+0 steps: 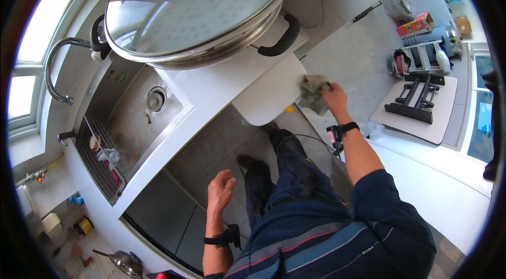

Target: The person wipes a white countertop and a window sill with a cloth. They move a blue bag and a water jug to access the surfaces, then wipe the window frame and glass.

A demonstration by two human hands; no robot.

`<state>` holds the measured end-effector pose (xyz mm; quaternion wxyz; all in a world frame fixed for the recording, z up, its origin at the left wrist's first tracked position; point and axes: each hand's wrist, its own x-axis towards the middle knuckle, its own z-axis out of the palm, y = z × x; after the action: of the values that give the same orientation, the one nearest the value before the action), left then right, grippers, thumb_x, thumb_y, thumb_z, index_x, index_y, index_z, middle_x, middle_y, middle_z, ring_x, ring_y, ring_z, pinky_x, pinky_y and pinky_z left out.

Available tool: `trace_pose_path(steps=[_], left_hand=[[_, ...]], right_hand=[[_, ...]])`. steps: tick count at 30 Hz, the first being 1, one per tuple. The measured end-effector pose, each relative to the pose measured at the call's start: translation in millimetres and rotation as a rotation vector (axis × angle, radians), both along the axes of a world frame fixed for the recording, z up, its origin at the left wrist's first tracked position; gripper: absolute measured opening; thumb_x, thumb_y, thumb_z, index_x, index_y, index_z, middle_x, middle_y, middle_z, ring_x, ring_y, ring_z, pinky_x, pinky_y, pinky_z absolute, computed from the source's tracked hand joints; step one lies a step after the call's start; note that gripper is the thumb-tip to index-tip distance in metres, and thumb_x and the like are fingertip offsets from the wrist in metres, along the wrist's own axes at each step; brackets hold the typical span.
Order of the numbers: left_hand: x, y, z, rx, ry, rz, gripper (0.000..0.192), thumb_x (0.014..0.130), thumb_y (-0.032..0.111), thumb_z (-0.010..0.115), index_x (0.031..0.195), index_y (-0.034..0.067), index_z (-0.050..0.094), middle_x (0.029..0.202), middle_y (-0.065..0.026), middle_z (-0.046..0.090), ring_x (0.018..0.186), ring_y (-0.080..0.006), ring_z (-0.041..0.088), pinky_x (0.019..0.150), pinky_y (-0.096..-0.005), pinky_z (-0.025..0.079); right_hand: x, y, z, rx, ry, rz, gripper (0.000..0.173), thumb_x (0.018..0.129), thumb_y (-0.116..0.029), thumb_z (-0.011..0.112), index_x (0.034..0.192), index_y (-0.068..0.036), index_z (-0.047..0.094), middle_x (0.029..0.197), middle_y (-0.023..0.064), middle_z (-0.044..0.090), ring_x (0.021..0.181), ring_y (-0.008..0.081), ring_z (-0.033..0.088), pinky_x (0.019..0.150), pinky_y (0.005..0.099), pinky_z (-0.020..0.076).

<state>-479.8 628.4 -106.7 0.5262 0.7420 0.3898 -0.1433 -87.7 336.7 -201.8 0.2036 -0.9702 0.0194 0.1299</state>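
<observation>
A damp-looking grey-green cloth point(314, 95) hangs from my right hand point(335, 99), pinched in its fingers. The cloth is over the far end of a white rounded board or counter flap point(269, 95), beside a pale wet-looking surface point(336, 57). My left hand point(221, 190) is held low in front of my body with its fingers curled, and nothing shows in it. Ahead, a large steel pan with a glass lid point(197, 10) and black handles stands on the white counter point(213, 81). Both wrists wear black straps.
At left is a steel sink point(134, 113) with a curved faucet point(53, 65) and a wire rack point(102, 160). At right, a black metal bracket point(419, 97) lies on a pale board point(383, 109), near a red box point(415, 26) and a white spray bottle point(442, 57).
</observation>
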Motion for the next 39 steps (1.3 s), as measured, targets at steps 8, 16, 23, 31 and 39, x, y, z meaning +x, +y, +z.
trace_pose_path(steps=[8, 16, 23, 31, 39], left_hand=[[163, -47, -29, 0.605, -0.525, -0.516, 0.039, 0.079, 0.008, 0.075, 0.116, 0.001, 0.065, 0.127, -0.0191, 0.06, 0.119, -0.0424, 0.054, 0.1, -0.0525, 0.046], [258, -85, -83, 0.907, -0.747, -0.911, 0.026, 0.087, 0.009, 0.063, 0.111, -0.002, 0.063, 0.133, -0.022, 0.052, 0.131, -0.0426, 0.046, 0.109, -0.06, 0.038], [260, -79, -74, 0.884, -0.808, -0.947, 0.018, 0.087, 0.002, 0.061, 0.105, -0.002, 0.064, 0.131, -0.0192, 0.058, 0.128, -0.0411, 0.051, 0.104, -0.0586, 0.042], [264, -43, 27, 0.569, -0.616, -0.568, 0.027, 0.094, 0.006, 0.064, 0.121, -0.001, 0.067, 0.117, -0.02, 0.07, 0.106, -0.0341, 0.068, 0.093, -0.0419, 0.053], [297, -9, 50, 0.528, -0.545, -0.586, 0.024, 0.091, 0.005, 0.07, 0.114, 0.001, 0.071, 0.097, -0.0132, 0.073, 0.084, -0.0202, 0.068, 0.08, -0.0327, 0.055]], right_hand=[[-95, -103, -35, -0.046, 0.289, 0.03, 0.044, 0.078, -0.024, 0.068, 0.116, -0.001, 0.065, 0.108, 0.0288, 0.071, 0.107, 0.0457, 0.067, 0.093, 0.0487, 0.0528], [-153, -95, -19, 0.198, 0.484, 0.039, 0.058, 0.081, -0.017, 0.063, 0.139, -0.015, 0.057, 0.123, 0.0222, 0.069, 0.117, 0.0413, 0.064, 0.101, 0.0444, 0.0513], [-170, -93, -16, 0.341, 0.593, -0.14, 0.05, 0.083, -0.013, 0.059, 0.133, -0.013, 0.065, 0.124, 0.0209, 0.07, 0.117, 0.0393, 0.065, 0.101, 0.0422, 0.0511], [-188, -86, -28, 0.499, 0.516, -0.162, 0.052, 0.084, -0.011, 0.058, 0.135, -0.012, 0.064, 0.121, 0.019, 0.072, 0.111, 0.0339, 0.068, 0.097, 0.0405, 0.0522], [-192, -83, -42, 0.592, 0.445, -0.174, 0.049, 0.082, -0.012, 0.059, 0.13, -0.009, 0.066, 0.124, 0.0186, 0.07, 0.112, 0.0345, 0.068, 0.099, 0.0387, 0.0515]])
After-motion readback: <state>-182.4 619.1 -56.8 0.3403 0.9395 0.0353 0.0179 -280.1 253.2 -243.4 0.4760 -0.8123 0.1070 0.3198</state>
